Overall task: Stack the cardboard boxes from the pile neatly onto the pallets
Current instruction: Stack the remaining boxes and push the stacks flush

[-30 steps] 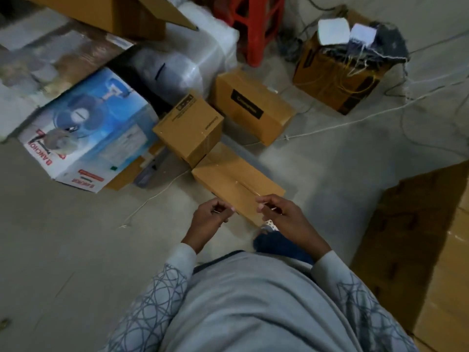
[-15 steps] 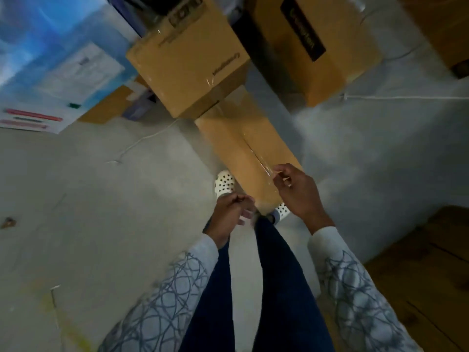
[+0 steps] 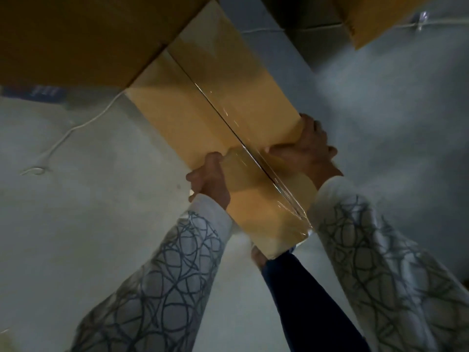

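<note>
A long flat cardboard box, sealed with clear tape along its middle seam, lies on the grey floor and runs from the top centre down toward me. My left hand grips its left edge with the thumb on top. My right hand grips its right edge, thumb laid across the top face. The box's far end is tucked under a second cardboard box at the upper left.
A third cardboard box shows at the top right, with a white cord running past it. Another white cord trails over the concrete floor at left. My dark trouser leg is below the box.
I have bent down much closer to the box. Both hands moved from its near end onto its two long edges and took hold of it.
</note>
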`<state>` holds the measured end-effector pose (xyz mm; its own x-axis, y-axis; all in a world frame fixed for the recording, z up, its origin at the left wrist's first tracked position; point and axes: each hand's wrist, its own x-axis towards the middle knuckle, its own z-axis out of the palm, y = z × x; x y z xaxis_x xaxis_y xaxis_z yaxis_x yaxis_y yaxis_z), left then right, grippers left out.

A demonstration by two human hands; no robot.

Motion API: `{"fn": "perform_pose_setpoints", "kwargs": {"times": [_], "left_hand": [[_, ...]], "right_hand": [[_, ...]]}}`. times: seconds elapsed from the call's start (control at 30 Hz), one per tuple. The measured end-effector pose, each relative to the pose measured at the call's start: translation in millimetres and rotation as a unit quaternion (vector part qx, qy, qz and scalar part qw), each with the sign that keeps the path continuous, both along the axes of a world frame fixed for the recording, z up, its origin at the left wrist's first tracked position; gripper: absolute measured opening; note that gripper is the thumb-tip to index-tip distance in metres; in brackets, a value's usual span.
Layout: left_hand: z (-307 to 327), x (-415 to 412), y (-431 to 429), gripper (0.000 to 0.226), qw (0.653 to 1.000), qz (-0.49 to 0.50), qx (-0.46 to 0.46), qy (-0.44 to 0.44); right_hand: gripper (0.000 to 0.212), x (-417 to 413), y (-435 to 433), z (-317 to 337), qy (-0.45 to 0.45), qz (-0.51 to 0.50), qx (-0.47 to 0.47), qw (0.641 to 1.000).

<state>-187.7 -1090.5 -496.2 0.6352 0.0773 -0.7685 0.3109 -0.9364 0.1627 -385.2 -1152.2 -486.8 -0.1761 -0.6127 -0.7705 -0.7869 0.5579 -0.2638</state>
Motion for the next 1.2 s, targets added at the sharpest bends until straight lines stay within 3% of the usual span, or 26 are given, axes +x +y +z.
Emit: {"fn": "perform_pose_setpoints", "kwargs": {"times": [0.07,0.2,0.3,0.47,0.63,0.73,0.9,1.03,1.2], "left_hand": [[46,-12,-9,0.089,1.0,0.001,-0.012,0.025],[163,-47,-18,0.056,0.997,-0.039,-0.053,0.04],[258,-67,-27,0.066,0.992,-0.05,-0.091,0.075],[403,-94,-33,0.077,0.97,-0.155,-0.149,0.112],[556,-110,-49,0.081,0.931,-0.284,-0.225,0.041],[641,-117,-43,0.087,0.881,-0.389,-0.27,-0.005],[737,-102,-22,0.089,0.779,-0.515,-0.356,-0.034],[781,-70,1,0.085,0.686,-0.572,-0.444,-0.067],[830,-51,35,0.074,0.558,-0.653,-0.493,-0.14]], "right_hand": [[0.111,-6,4,27,0.01,-0.06,-0.004,0.998],[0.114,-35,23,128,0.008,-0.137,0.009,0.991],[0.114,-58,34,237,0.023,-0.157,-0.004,0.987],[0.113,-86,45,417,0.061,-0.21,-0.082,0.972],[0.106,-88,63,565,0.076,-0.261,-0.166,0.948],[0.11,-81,90,635,0.075,-0.313,-0.194,0.927],[0.125,-36,153,705,0.037,-0.443,-0.278,0.852],[0.136,22,191,731,0.025,-0.544,-0.298,0.784],[0.13,76,235,730,-0.043,-0.628,-0.325,0.706]]}}
